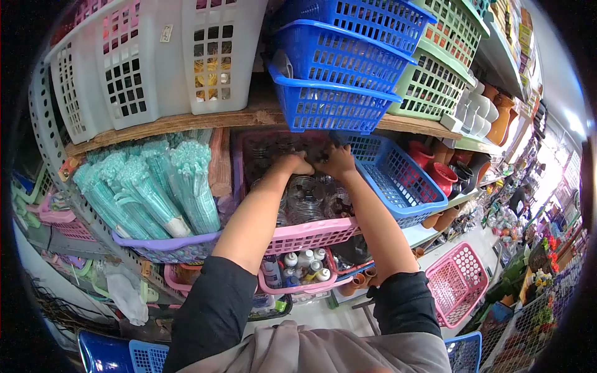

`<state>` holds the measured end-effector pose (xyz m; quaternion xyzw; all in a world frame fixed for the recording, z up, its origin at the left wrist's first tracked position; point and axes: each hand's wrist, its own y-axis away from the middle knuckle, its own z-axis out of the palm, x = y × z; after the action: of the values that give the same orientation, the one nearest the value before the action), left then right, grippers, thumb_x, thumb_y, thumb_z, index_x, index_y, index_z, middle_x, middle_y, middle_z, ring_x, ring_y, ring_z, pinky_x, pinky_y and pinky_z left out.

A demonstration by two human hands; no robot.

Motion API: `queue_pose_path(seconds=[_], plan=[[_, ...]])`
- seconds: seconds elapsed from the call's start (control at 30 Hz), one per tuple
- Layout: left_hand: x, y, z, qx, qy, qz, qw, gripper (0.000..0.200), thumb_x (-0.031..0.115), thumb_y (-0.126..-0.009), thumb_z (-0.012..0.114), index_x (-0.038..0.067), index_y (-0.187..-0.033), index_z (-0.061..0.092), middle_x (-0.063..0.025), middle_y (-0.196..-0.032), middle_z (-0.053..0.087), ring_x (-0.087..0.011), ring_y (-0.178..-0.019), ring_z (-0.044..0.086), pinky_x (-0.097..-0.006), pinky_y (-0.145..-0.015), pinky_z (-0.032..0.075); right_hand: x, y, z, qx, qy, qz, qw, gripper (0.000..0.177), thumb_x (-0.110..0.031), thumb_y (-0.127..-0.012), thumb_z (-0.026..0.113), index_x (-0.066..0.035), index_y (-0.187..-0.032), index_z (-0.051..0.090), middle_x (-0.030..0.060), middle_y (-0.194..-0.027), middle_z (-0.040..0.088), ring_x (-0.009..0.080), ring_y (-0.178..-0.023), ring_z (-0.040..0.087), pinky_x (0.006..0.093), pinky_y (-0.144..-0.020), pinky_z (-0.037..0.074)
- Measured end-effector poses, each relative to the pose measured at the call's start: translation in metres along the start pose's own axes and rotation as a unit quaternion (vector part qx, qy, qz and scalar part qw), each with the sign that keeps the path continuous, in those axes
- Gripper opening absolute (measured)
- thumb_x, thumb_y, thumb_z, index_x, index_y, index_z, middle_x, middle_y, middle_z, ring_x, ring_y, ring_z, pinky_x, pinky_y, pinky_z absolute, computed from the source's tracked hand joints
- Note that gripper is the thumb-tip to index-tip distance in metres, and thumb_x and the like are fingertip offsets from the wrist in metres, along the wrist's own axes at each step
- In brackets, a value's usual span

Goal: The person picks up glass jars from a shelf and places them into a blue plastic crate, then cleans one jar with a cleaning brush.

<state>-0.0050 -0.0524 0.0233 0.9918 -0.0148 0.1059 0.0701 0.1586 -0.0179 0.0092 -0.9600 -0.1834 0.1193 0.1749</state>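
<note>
Both my arms reach into a pink basket [311,235] on the shelf, which holds several clear, round, see-through pieces [306,191] that look like small dishes or lids. Toward the back of it, my left hand [301,163] is bent inward with its fingers partly hidden and curled. Close on its right, my right hand [338,160] has its fingers bent down over something dark near the basket's back. What either hand grips is too dim to make out. A small gap separates the two hands.
A blue basket [398,177] adjoins on the right. Teal bundles in clear wrap [155,186] fill a purple basket [171,248] on the left. Stacked blue baskets [342,68] overhang from the upper wooden shelf [186,124]. Below are bottles [305,266] and a pink basket on the floor [457,283].
</note>
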Motion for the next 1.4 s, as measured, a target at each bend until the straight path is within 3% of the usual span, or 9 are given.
queue_pose_path(seconds=[0.07,0.17,0.47,0.67,1.0,1.1,1.2,1.27,1.4], plan=[[-0.004,-0.005,-0.001,-0.035,0.082,0.009,0.996,0.092,0.056,-0.071,0.065,0.016,-0.148,0.033,-0.0199,-0.155,0.017,-0.0370,-0.141,0.025,-0.0451,-0.113,0.028,-0.002,0.005,-0.003,-0.028,0.072,-0.029,0.997,0.092,-0.063,-0.067,0.069,-0.007,-0.136,0.046,0.0188,-0.129,0.054,0.0411,-0.126,0.041,0.0479,-0.100,0.042],[-0.014,-0.012,0.017,0.052,0.069,0.005,0.996,0.087,0.051,-0.066,0.068,0.020,-0.142,0.043,-0.0135,-0.155,0.024,-0.0340,-0.139,0.031,-0.0509,-0.112,0.026,0.008,-0.002,0.009,-0.014,0.052,-0.027,0.998,0.091,-0.064,-0.071,0.066,-0.006,-0.137,0.044,0.0176,-0.134,0.051,0.0412,-0.129,0.039,0.0482,-0.100,0.041],[-0.011,-0.018,0.026,0.076,0.037,-0.012,0.996,0.091,0.052,-0.065,0.070,0.021,-0.145,0.039,-0.0140,-0.154,0.025,-0.0353,-0.138,0.032,-0.0593,-0.109,0.025,-0.001,0.011,0.001,0.012,0.102,-0.043,0.994,0.082,-0.065,-0.080,0.055,-0.007,-0.137,0.045,0.0171,-0.132,0.054,0.0387,-0.129,0.039,0.0447,-0.099,0.043],[-0.019,-0.026,0.028,0.071,0.054,0.038,0.995,0.086,0.052,-0.064,0.071,0.019,-0.140,0.046,-0.0154,-0.150,0.033,-0.0386,-0.135,0.035,-0.0527,-0.109,0.031,0.001,0.012,0.003,0.000,0.119,-0.054,0.991,0.078,-0.066,-0.079,0.057,-0.010,-0.133,0.052,0.0173,-0.118,0.063,0.0380,-0.121,0.049,0.0447,-0.098,0.043],[-0.010,-0.021,0.032,0.130,0.038,0.018,0.991,0.082,0.046,-0.062,0.072,0.015,-0.135,0.051,-0.0159,-0.144,0.041,-0.0336,-0.130,0.043,-0.0510,-0.106,0.036,-0.010,0.015,0.003,0.008,0.144,-0.039,0.989,0.069,-0.065,-0.080,0.056,-0.014,-0.126,0.060,0.0114,-0.118,0.064,0.0314,-0.123,0.046,0.0436,-0.096,0.042],[-0.013,-0.018,0.029,0.121,0.049,0.035,0.991,0.079,0.045,-0.062,0.073,0.015,-0.132,0.053,-0.0162,-0.142,0.042,-0.0342,-0.130,0.044,-0.0503,-0.105,0.037,-0.013,0.011,0.004,-0.067,0.208,-0.014,0.976,0.069,-0.070,-0.079,0.053,-0.018,-0.124,0.062,0.0044,-0.125,0.060,0.0248,-0.123,0.044,0.0419,-0.095,0.041],[-0.014,-0.015,0.026,0.106,0.074,0.044,0.991,0.075,0.044,-0.061,0.073,0.015,-0.128,0.056,-0.0166,-0.140,0.045,-0.0348,-0.128,0.045,-0.0488,-0.104,0.038,-0.008,0.011,0.014,-0.069,0.216,-0.021,0.974,0.063,-0.066,-0.082,0.052,-0.017,-0.118,0.066,0.0038,-0.123,0.061,0.0244,-0.124,0.043,0.0427,-0.094,0.040],[-0.013,-0.007,0.019,0.056,0.068,0.062,0.994,0.087,0.047,-0.066,0.072,0.012,-0.141,0.044,-0.0280,-0.146,0.032,-0.0419,-0.132,0.038,-0.0453,-0.108,0.036,-0.002,0.016,0.025,0.048,0.200,-0.062,0.977,0.055,-0.060,-0.086,0.048,-0.015,-0.106,0.072,0.0041,-0.119,0.064,0.0232,-0.126,0.041,0.0436,-0.095,0.039],[-0.016,-0.015,0.023,0.059,0.053,0.054,0.995,0.086,0.048,-0.069,0.069,0.015,-0.143,0.041,-0.0282,-0.149,0.027,-0.0418,-0.134,0.035,-0.0457,-0.108,0.035,-0.006,0.015,0.013,-0.053,0.208,-0.088,0.973,0.042,-0.044,-0.088,0.052,-0.015,-0.114,0.066,0.0110,-0.114,0.066,0.0318,-0.128,0.041,0.0497,-0.098,0.036]])
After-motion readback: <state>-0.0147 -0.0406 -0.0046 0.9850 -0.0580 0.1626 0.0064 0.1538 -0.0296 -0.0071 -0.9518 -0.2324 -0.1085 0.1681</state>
